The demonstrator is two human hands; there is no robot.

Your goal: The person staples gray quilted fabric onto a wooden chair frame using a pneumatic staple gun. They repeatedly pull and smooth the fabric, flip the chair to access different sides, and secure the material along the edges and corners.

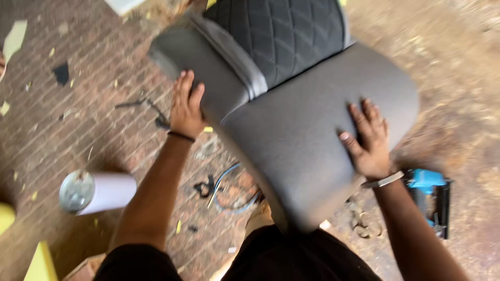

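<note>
A grey upholstered seat cushion (307, 119) with a black quilted panel (284, 36) stands tilted in front of me. My left hand (186, 106) lies flat against its left side bolster, fingers together and pointing up. My right hand (369, 139) presses flat on the grey front face, fingers spread. Neither hand grips anything; both rest on the fabric. The picture is blurred by motion.
A white cylinder with a metal end (96, 192) lies on the brick floor at left. A blue and black staple gun (429, 198) sits at right beside my forearm. A blue hose (224, 184) and fabric scraps (62, 73) litter the floor. Yellow foam pieces (39, 263) lie lower left.
</note>
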